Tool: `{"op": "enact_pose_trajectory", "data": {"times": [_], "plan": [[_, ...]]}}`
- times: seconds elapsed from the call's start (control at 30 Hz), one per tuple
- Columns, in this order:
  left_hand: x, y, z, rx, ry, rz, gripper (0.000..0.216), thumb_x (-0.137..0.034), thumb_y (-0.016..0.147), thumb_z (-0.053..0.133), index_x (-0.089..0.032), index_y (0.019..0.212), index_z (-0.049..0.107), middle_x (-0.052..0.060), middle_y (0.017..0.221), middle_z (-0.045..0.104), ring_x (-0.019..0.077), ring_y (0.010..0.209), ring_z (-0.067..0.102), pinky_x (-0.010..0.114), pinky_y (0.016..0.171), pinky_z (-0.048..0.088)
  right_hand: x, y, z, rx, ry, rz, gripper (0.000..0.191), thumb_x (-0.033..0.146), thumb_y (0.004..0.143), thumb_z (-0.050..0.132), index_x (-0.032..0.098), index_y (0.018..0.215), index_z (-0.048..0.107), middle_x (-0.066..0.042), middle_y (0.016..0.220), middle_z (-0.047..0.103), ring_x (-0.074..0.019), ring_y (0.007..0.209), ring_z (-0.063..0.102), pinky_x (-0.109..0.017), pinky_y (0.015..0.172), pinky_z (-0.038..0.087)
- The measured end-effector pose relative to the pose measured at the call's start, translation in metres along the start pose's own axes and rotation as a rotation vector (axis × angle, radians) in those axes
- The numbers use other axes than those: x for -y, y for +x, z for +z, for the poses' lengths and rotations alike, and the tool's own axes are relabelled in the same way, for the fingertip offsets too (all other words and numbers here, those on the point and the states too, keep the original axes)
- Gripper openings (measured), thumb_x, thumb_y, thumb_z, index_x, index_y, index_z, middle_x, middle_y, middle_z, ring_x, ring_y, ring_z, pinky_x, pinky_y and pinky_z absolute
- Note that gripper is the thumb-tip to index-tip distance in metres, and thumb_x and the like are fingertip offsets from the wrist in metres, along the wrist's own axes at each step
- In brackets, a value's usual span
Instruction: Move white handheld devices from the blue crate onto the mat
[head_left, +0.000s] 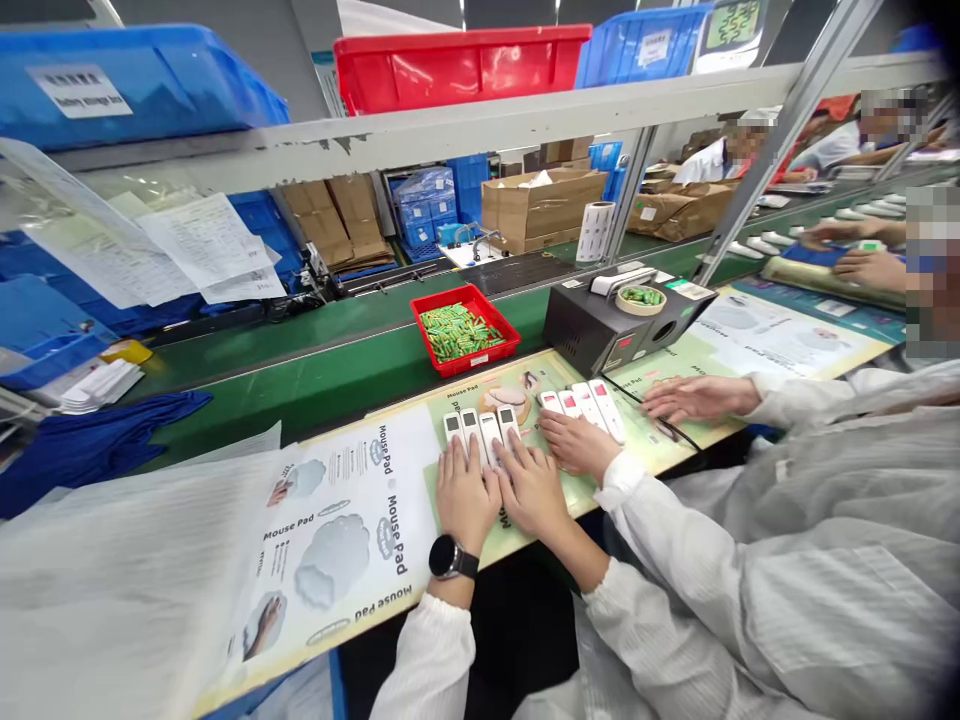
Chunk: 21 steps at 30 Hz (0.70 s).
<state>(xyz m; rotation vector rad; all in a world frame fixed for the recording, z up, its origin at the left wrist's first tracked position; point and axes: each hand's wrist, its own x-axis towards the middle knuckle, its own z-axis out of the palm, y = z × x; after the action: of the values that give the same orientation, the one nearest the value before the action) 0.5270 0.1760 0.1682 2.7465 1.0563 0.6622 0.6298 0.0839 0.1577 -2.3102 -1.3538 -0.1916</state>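
Several slim white handheld devices with small dark screens [489,432] lie side by side on the mat in front of me. My left hand [466,495], with a black watch on its wrist, rests over the lower ends of the left ones, fingers stretched forward. Beside it, my right hand [534,488] lies over the right ones with fingers extended, and the two hands nearly meet. Both hands cover the devices' lower parts. Just right, a co-worker's hand [577,445] touches a second row of white devices [589,402], some with pink-red screens.
A red tray [512,340] of small green-and-yellow batteries stands on the green conveyor [337,375]. Right of it is a black box [581,325] with a round dish of batteries [641,299] on top. The co-worker's other hand [690,398] is near a black cable. Bins line the overhead shelf.
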Motion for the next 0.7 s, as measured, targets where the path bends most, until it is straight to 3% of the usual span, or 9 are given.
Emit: {"op": "enact_pose_trajectory", "data": {"times": [0.17, 0.3, 0.43, 0.5, 0.57, 0.63, 0.7], "plan": [[-0.003, 0.003, 0.001, -0.029, 0.016, -0.017, 0.052, -0.029, 0.097, 0.046, -0.014, 0.146, 0.056, 0.019, 0.156, 0.048, 0.0332, 0.146, 0.045, 0.052, 0.123, 0.035, -0.001, 0.002, 0.001, -0.002, 0.017, -0.004, 0.049, 0.041, 0.103, 0.043, 0.033, 0.15, 0.053, -0.005, 0.163, 0.039, -0.0339, 0.113, 0.055, -0.051, 0.093, 0.041], [-0.009, 0.01, -0.005, 0.01, -0.015, -0.043, 0.05, -0.031, 0.099, 0.043, -0.01, 0.141, 0.06, 0.021, 0.154, 0.051, 0.0328, 0.145, 0.046, 0.051, 0.124, 0.034, 0.001, 0.003, -0.002, 0.023, 0.018, 0.025, 0.051, 0.039, 0.103, 0.041, 0.03, 0.153, 0.05, -0.006, 0.165, 0.035, -0.0336, 0.12, 0.053, -0.051, 0.099, 0.041], [-0.016, 0.002, -0.02, 0.063, -0.124, -0.046, 0.049, -0.038, 0.101, 0.043, -0.018, 0.142, 0.059, 0.017, 0.16, 0.044, 0.0328, 0.15, 0.038, 0.055, 0.125, 0.032, -0.002, -0.005, -0.006, -0.003, 0.002, -0.048, 0.056, 0.037, 0.1, 0.045, 0.027, 0.156, 0.045, -0.009, 0.169, 0.024, -0.038, 0.146, 0.032, -0.055, 0.112, 0.032], [-0.012, -0.018, -0.036, 0.035, -0.19, 0.0, 0.052, -0.041, 0.102, 0.043, -0.019, 0.148, 0.053, 0.015, 0.166, 0.035, 0.0318, 0.155, 0.03, 0.055, 0.126, 0.03, 0.0, -0.019, -0.008, -0.033, 0.022, -0.112, 0.059, 0.037, 0.099, 0.046, 0.027, 0.157, 0.043, -0.011, 0.171, 0.017, -0.0391, 0.153, 0.022, -0.058, 0.116, 0.028], [-0.002, -0.052, -0.06, -0.062, -0.259, 0.025, 0.049, -0.04, 0.102, 0.043, -0.02, 0.146, 0.054, 0.013, 0.166, 0.035, 0.0283, 0.155, 0.03, 0.05, 0.126, 0.031, 0.009, -0.043, -0.009, -0.097, 0.095, -0.156, 0.057, 0.037, 0.099, 0.046, 0.025, 0.155, 0.045, -0.013, 0.171, 0.016, -0.0384, 0.154, 0.021, -0.059, 0.117, 0.027], [0.016, -0.1, -0.083, -0.214, -0.326, -0.051, 0.04, -0.038, 0.103, 0.043, -0.022, 0.133, 0.063, 0.011, 0.155, 0.05, 0.0232, 0.147, 0.042, 0.044, 0.122, 0.038, 0.024, -0.075, -0.007, -0.178, 0.224, -0.192, 0.051, 0.034, 0.099, 0.046, 0.023, 0.148, 0.053, -0.014, 0.168, 0.023, -0.0367, 0.152, 0.029, -0.058, 0.117, 0.03], [0.044, -0.161, -0.101, -0.385, -0.352, -0.237, 0.034, -0.036, 0.102, 0.043, -0.023, 0.119, 0.069, 0.01, 0.136, 0.065, 0.0206, 0.132, 0.057, 0.04, 0.114, 0.046, 0.041, -0.109, -0.002, -0.192, 0.381, -0.276, 0.041, 0.031, 0.097, 0.051, 0.024, 0.135, 0.064, -0.014, 0.16, 0.038, -0.0351, 0.144, 0.042, -0.056, 0.114, 0.037]]}}
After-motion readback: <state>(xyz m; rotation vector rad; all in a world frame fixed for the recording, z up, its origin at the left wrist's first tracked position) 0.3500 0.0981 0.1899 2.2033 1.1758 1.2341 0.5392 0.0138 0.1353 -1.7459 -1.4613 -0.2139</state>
